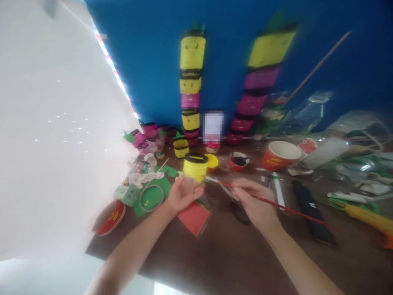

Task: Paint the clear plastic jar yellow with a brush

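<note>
My left hand [187, 194] is closed round the lower part of a yellow-painted cup [195, 167] with a black rim, held upright above the table. Between the fingers of my right hand [256, 200] is a thin paintbrush with a long red handle [290, 209]. Its bristle end points left at the cup's lower right side; blur hides whether it touches. Just behind the cup sits a small tub of yellow paint [211, 162]. A red cup with dark paint [238, 160] stands to its right. Below my left hand lies red paper [194, 218] in a clear sleeve.
Scissors [241, 213] lie under my right hand, beside a white marker [278, 190] and a black case [313, 213]. Green paper [164, 184] and a tape roll [151, 198] are at left. Stacked painted cups [193, 53] rise at the back. Plastic bottles [307, 110] crowd the right.
</note>
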Demonstrator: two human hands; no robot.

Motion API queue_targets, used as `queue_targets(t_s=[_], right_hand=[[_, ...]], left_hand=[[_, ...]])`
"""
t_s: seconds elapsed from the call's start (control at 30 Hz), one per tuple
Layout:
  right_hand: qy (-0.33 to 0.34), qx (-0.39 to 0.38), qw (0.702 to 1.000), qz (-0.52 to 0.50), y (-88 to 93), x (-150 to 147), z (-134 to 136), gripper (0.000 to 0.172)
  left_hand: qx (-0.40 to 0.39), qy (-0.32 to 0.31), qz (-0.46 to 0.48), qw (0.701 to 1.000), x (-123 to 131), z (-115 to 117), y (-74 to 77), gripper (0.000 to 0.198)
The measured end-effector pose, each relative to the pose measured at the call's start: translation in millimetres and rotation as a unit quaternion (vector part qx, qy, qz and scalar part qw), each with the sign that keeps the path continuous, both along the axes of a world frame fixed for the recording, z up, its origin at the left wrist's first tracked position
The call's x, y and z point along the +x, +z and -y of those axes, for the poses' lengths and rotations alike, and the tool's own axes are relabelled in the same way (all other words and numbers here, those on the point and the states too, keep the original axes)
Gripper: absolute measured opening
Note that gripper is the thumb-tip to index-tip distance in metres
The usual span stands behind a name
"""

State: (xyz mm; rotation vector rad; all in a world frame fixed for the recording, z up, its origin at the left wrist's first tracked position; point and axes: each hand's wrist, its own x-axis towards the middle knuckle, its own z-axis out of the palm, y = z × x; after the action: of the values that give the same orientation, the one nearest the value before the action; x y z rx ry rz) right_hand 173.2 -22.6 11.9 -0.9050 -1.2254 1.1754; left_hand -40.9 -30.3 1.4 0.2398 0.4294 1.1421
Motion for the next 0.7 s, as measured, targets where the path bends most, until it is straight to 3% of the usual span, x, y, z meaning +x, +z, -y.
queue_targets(t_s=[0.17, 0.33, 0.47, 0.57, 0.7], right_hand=[[-0.039, -0.023, 0.999, -0.013, -6.6, 7.5, -8.6, 0.012], [-0.022, -0.021, 0.998, -0.054, 6.2, 1.2, -2.1, 0.013], [0.012, 0.027, 0.999, 0.020, 16.2, -5.9, 6.2, 0.009], [-0.004, 0.043, 0.995, 0.088, 15.4, -3.6, 5.6, 0.006], [-0.046, 0.052, 0.992, 0.106, 7.1, 5.1, -0.1, 0.005]], left_hand=[[0.000, 0.001, 0.033, 0.999, -1.6, 0.2, 5.3, 0.049], [0.002, 0.000, 0.032, 0.999, -0.8, 1.0, 5.8, 0.046], [0.025, -0.001, 0.016, 1.000, 0.2, 0.9, 1.6, 0.040], [0.032, -0.002, 0.012, 0.999, 0.2, -0.3, 0.5, 0.041], [0.021, 0.020, 0.013, 0.999, 0.1, -2.0, 2.0, 0.044]])
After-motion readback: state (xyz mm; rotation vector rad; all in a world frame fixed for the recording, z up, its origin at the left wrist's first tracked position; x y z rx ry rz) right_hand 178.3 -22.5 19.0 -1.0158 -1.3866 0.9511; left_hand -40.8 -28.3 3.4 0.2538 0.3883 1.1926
